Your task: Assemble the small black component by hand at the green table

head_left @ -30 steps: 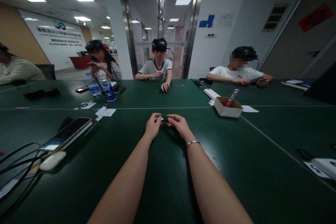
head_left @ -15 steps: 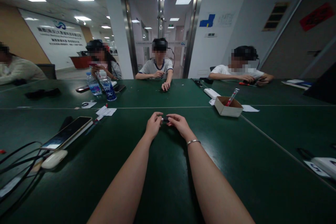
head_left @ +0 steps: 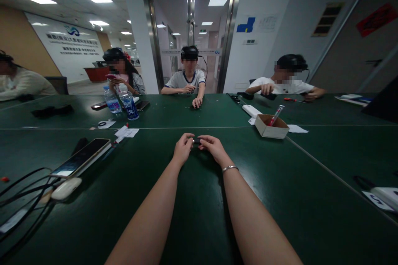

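Small black stick with a silvery left end [head_left: 197, 141] lies crosswise, my left hand [head_left: 183, 148] and right hand [head_left: 212, 145] pinching opposite ends, equally close, well short of the dark green tabletop's [head_left: 199, 215] far edge.

We count two hands, a left hand [head_left: 184, 149] and a right hand [head_left: 212, 145], with one small dark object [head_left: 197, 141] between them, and one bracelet [head_left: 230, 168]. Around the desk [head_left: 199, 207] we find four other people [head_left: 187, 79]. On it we tally two bottles [head_left: 129, 107] standing together, one open box [head_left: 270, 131] with one tube [head_left: 277, 114] in it, one screwdriver [head_left: 290, 99] and, at the near left, one phone [head_left: 83, 156] and one white case [head_left: 66, 188]. The cables [head_left: 53, 182] overlap too much for us to count.
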Tool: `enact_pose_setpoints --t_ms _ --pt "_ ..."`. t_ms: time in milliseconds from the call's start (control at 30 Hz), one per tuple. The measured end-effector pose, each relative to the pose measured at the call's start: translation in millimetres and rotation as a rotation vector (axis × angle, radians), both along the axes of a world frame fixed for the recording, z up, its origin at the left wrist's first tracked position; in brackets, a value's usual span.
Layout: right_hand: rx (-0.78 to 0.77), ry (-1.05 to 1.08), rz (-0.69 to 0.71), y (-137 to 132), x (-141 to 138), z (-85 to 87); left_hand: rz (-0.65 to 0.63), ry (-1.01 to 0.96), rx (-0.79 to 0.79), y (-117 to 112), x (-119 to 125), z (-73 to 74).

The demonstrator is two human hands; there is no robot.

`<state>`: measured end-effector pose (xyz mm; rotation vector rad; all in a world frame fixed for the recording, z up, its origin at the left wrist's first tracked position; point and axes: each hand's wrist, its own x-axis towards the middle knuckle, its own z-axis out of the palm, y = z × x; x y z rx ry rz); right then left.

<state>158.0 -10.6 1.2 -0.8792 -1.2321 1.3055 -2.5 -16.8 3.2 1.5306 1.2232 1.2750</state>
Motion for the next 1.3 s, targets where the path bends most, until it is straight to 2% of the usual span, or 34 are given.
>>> enact_pose_setpoints --t_ms 700,967,1133,1300 --pt "0.0 0.004 -0.005 -0.2 0.7 -0.5 0.013 -0.018 0.0 1.0 -0.9 -1.1" --pt "0.0 0.003 -0.012 0.8 0.3 -1.6 0.001 0.0 -0.025 -4.2 -0.4 4.9" --pt "-0.002 0.009 -0.001 0.5 1.5 -1.8 0.031 -0.002 0.01 0.0 0.0 0.5" --pt "0.01 0.006 0.0 1.6 1.8 -4.2 0.009 -0.014 -0.006 1.5 0.0 -1.8"
